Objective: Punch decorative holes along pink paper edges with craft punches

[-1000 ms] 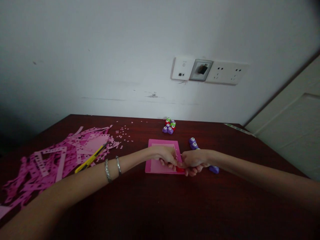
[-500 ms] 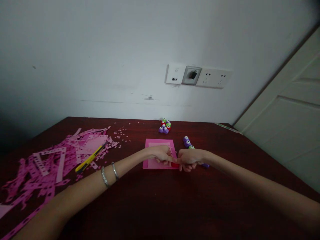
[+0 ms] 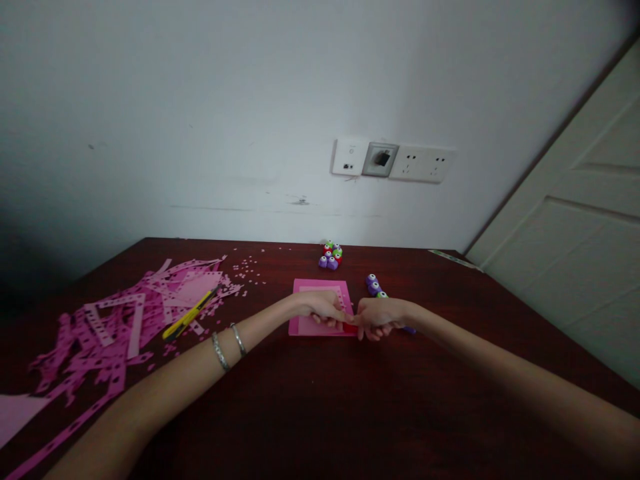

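A pink sheet [image 3: 294, 325] lies on the dark red-brown table, with a lighter pink rectangle [image 3: 307, 325] on top of it. At its right edge is a small red craft punch [image 3: 349, 329], mostly covered by my fingers. My left hand [image 3: 324, 307] is closed over the sheet, its fingers curled and its thumb side against the punch. From the right, my right hand [image 3: 379, 317] is closed around the punch, thumb tip meeting the left one. Purple and green punches [image 3: 374, 287] stand in a row just behind my right hand, which partly hides the row.
Punched pink paper strips [image 3: 115, 327] heap at the left, with small cut-out bits [image 3: 245, 270] scattered beside them. A yellow utility knife [image 3: 190, 315] rests on the heap. Several coloured punches [image 3: 331, 255] cluster near the wall, below the sockets [image 3: 423, 164].
The view has shifted a little, so the table and sockets sit differently. Both hands stay together at the sheet's right edge, thumbs still at the red punch.
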Demonstrator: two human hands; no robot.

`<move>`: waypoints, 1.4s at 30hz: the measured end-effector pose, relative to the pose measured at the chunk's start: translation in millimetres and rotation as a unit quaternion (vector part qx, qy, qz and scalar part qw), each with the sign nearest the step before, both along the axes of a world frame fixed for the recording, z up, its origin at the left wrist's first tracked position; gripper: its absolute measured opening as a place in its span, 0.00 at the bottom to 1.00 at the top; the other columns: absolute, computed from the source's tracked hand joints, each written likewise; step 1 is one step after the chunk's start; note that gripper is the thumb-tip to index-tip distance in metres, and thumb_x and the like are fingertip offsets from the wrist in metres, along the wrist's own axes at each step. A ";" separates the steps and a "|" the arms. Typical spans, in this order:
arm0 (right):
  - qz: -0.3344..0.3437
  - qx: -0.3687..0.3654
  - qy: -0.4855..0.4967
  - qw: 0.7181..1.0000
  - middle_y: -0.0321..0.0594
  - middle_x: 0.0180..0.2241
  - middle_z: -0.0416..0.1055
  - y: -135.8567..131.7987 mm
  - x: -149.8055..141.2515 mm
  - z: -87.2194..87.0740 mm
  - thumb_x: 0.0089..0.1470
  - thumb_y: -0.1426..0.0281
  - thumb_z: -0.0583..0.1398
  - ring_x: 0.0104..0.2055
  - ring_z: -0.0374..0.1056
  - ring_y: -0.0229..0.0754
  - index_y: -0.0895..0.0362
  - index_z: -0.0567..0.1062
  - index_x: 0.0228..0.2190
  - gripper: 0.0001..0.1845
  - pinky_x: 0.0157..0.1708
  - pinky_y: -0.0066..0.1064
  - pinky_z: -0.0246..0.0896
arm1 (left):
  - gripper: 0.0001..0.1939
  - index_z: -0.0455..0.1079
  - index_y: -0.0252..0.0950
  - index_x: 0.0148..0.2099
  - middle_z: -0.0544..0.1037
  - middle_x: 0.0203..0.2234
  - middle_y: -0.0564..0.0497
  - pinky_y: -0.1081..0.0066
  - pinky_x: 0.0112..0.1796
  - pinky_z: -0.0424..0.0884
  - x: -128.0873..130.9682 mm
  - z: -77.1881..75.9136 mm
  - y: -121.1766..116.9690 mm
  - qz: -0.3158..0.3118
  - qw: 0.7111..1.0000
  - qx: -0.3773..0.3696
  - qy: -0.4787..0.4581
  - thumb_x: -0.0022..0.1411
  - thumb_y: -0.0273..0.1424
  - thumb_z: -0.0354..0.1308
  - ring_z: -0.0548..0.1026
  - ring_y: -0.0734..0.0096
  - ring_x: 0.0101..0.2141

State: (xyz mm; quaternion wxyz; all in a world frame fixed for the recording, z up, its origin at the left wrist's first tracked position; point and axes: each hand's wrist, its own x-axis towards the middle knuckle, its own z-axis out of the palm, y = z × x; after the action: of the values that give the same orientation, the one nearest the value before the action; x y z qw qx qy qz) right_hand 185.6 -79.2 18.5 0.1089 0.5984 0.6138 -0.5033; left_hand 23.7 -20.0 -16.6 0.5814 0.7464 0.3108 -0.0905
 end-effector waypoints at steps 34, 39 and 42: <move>0.001 -0.005 0.014 1.000 0.32 0.12 0.62 -0.8 5.8 -1.0 0.53 0.49 0.51 0.10 0.51 0.26 0.65 0.74 0.27 0.30 0.09 0.19 0.41 | 0.17 0.70 0.34 0.29 0.64 0.16 0.56 0.74 0.19 0.45 -13.6 -0.7 0.1 0.004 0.999 -0.004 -0.037 0.46 0.44 0.62 0.56 0.82 0.16; 0.001 0.000 0.027 1.000 0.34 0.13 0.63 -2.5 10.9 -3.4 0.50 0.45 0.50 0.11 0.53 0.27 0.65 0.74 0.27 0.34 0.09 0.19 0.44 | 0.16 0.70 0.34 0.28 0.64 0.16 0.56 0.74 0.20 0.48 -12.3 -0.5 -0.8 0.012 0.999 -0.012 -0.037 0.46 0.43 0.63 0.56 0.81 0.17; -0.003 -0.007 0.051 0.999 0.34 0.14 0.63 -3.6 14.6 -3.8 0.51 0.45 0.49 0.11 0.54 0.27 0.64 0.74 0.28 0.33 0.10 0.18 0.46 | 0.16 0.69 0.33 0.28 0.63 0.16 0.56 0.74 0.19 0.47 -11.3 0.2 -1.2 0.009 0.999 -0.012 -0.028 0.47 0.43 0.62 0.55 0.82 0.16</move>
State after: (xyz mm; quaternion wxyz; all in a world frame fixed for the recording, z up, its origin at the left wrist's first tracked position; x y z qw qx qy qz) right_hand 200.1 -82.8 14.7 0.0805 0.5732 0.6130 -0.5377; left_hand 12.4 -21.1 -16.4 0.5996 0.7388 0.3000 -0.0682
